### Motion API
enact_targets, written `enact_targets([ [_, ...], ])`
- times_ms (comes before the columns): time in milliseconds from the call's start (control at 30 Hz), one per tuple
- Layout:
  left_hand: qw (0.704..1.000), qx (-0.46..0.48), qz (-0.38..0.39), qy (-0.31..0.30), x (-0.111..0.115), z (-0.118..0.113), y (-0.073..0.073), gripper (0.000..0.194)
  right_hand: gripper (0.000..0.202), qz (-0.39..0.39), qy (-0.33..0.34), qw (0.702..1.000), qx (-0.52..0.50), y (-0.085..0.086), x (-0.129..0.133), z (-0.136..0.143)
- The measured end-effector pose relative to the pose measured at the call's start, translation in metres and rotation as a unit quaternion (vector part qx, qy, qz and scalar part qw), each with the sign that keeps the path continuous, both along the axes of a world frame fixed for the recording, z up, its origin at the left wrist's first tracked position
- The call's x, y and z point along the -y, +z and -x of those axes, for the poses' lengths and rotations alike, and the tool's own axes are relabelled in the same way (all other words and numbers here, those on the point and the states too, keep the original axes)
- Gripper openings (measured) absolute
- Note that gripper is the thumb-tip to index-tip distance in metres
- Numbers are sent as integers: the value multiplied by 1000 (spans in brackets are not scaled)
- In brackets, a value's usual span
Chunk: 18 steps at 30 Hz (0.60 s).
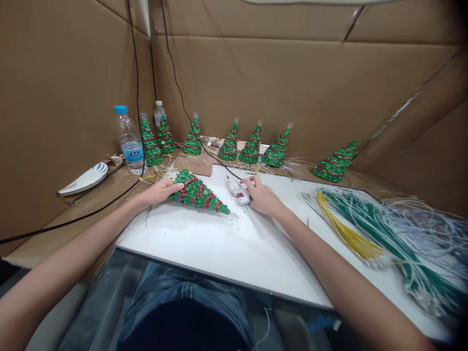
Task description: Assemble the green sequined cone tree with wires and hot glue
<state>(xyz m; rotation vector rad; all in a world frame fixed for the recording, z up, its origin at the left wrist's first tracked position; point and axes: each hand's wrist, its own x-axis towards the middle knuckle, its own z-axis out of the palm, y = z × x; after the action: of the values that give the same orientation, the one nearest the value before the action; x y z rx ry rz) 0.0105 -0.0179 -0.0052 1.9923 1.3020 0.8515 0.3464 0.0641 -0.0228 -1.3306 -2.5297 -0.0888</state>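
Observation:
A green tinsel tree with red garland [199,193] lies on its side over the white board [204,248], its clear tip pointing right. My left hand [160,191] grips its wide base, thumb on top. Just right of the tip, a white glue gun [238,191] lies on the board with a clear glue stick at its near end. My right hand [261,196] is at the glue gun, fingers curled against its right side. The undersides of those fingers are partly hidden.
Several small green trees [229,142] stand along the cardboard wall. Bottles [132,146] and a white curved piece [86,178] are at the left. Yellow strands [347,234] and green strands [387,234] lie right. A black cable [175,73] hangs across the workspace.

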Motion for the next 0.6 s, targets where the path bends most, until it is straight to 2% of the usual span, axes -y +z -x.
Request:
enact_targets([
  [167, 999, 29, 6, -23, -3, 2, -6, 59, 52, 13, 24, 998, -61, 8, 1, 5],
  [267, 999, 27, 14, -20, -4, 3, -9, 60, 51, 30, 92, 985, -145, 21, 15, 26],
  [333, 1000, 23, 15, -13, -5, 4, -10, 60, 48, 89, 177, 947, -253, 26, 27, 45],
  [400, 999, 28, 16, -20, -5, 4, -11, 59, 45, 148, 220, 917, -299, 26, 37, 64],
  [500, 998, 47, 23, -39, -4, 3, -10, 58, 50, 218, 250, 888, -320, 17, 45, 83],
  [600, 998, 42, 19, -43, -2, 2, -8, 58, 55, 273, 247, 858, -358, 4, 48, 90],
])
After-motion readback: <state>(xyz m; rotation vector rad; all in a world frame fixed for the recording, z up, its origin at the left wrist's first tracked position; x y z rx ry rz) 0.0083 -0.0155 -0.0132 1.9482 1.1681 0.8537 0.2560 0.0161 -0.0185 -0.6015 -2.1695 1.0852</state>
